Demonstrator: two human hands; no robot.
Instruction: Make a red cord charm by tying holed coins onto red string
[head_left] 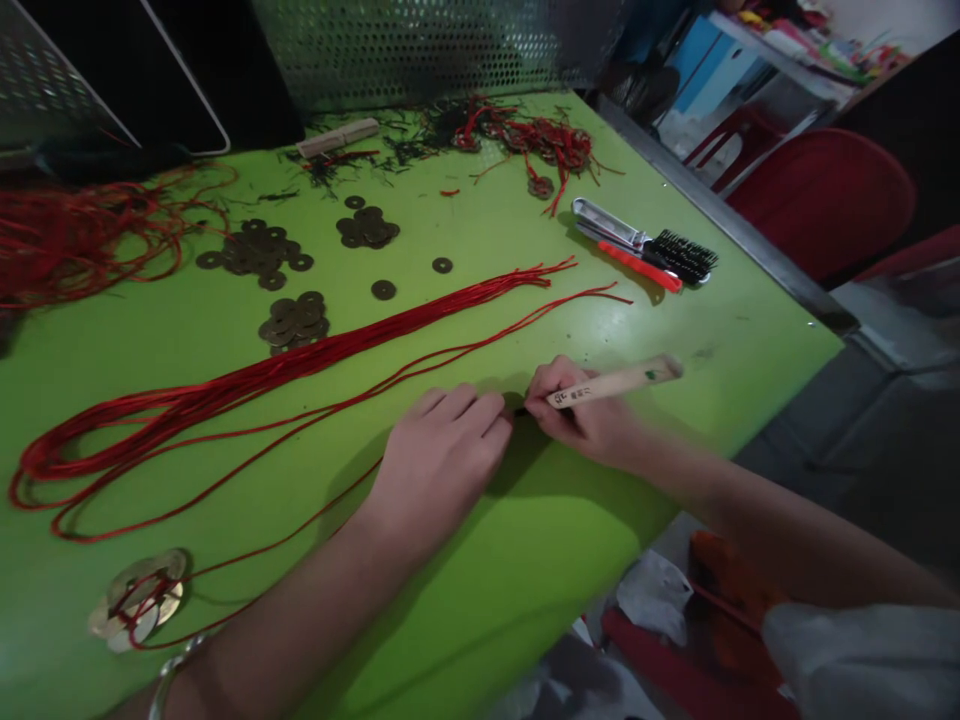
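Note:
My right hand is closed around a wooden-handled tool with dark printed characters on its pale handle. The tool's dark tip points left, toward my left fingers. My left hand lies knuckles up on the green table, fingers curled and pressed together near that tip; what they pinch is hidden. A red cord runs from beneath this hand to a cluster of brass-coloured coins at lower left, tied with red cord. Beyond my hands stretches a looped bundle of red cords.
Dark holed coins lie in several piles on the green table. Tangled red cord is at left, knotted coin pieces at the back. A black-bristled brush and an orange-handled tool lie right. Red chairs stand beyond.

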